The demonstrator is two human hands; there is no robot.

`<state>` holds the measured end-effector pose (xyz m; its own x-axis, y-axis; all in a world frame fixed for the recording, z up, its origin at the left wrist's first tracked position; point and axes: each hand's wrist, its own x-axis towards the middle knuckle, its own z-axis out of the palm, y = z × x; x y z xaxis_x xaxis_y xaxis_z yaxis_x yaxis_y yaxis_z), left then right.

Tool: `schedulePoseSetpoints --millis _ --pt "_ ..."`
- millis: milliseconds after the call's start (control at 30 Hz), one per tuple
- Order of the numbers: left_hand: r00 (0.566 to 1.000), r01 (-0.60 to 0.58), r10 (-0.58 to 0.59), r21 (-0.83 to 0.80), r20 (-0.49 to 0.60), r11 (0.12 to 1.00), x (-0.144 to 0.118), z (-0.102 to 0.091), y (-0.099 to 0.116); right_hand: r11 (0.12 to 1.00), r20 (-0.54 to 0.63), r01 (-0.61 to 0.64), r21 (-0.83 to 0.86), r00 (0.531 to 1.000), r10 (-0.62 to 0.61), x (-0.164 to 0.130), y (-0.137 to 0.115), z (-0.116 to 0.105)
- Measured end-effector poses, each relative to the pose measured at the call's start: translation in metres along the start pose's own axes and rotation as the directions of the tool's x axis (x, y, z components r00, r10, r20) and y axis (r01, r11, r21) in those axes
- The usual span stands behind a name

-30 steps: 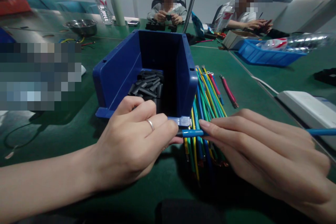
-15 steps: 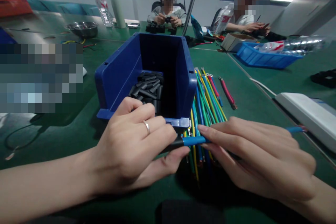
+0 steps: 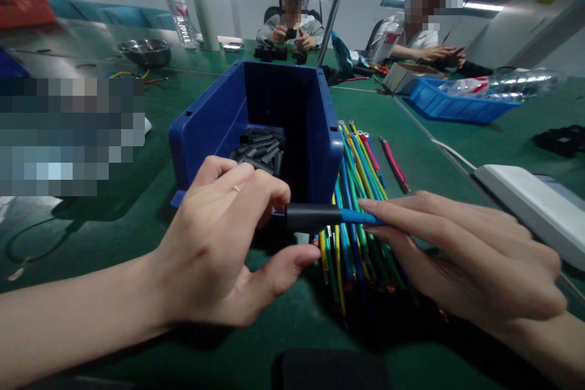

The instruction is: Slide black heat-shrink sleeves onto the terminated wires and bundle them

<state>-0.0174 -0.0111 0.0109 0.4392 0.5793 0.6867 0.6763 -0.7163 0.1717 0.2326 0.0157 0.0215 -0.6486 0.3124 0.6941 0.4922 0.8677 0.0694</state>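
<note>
My right hand [image 3: 461,253] pinches a blue wire [image 3: 359,217] whose end wears a black sleeve [image 3: 313,217]. My left hand [image 3: 223,244] hovers just left of the sleeve, fingers spread, thumb below it, holding nothing. Right behind both hands stands a blue bin [image 3: 301,128] with several black sleeve pieces [image 3: 260,149] in it. A bundle of blue, green and yellow wires [image 3: 354,195] lies on the green table [image 3: 137,207] under my right hand.
Red wires [image 3: 393,164] lie right of the bundle. A white box [image 3: 525,201] sits at the right, a blue tray [image 3: 452,106] and bottle beyond it. A steel bowl [image 3: 144,49] stands far left. Two people work across the table.
The black sleeve now sits fully on the blue wire's end. My left hand has let go and opened, and the wire has been lifted slightly.
</note>
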Motion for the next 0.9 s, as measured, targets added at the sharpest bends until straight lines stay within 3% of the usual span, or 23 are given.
schedulePoseSetpoints --millis 467,900 --pt "0.995 -0.094 0.091 0.069 0.051 0.993 0.0011 -0.0005 0.0001 1.0 -0.007 -0.021 0.018 1.0 0.021 -0.002 -0.0002 0.003" --pt "0.991 -0.1 0.095 0.043 0.099 0.994 0.0042 0.0007 0.0016 0.995 0.028 -0.022 0.098 0.999 0.019 -0.0001 -0.0048 0.0033"
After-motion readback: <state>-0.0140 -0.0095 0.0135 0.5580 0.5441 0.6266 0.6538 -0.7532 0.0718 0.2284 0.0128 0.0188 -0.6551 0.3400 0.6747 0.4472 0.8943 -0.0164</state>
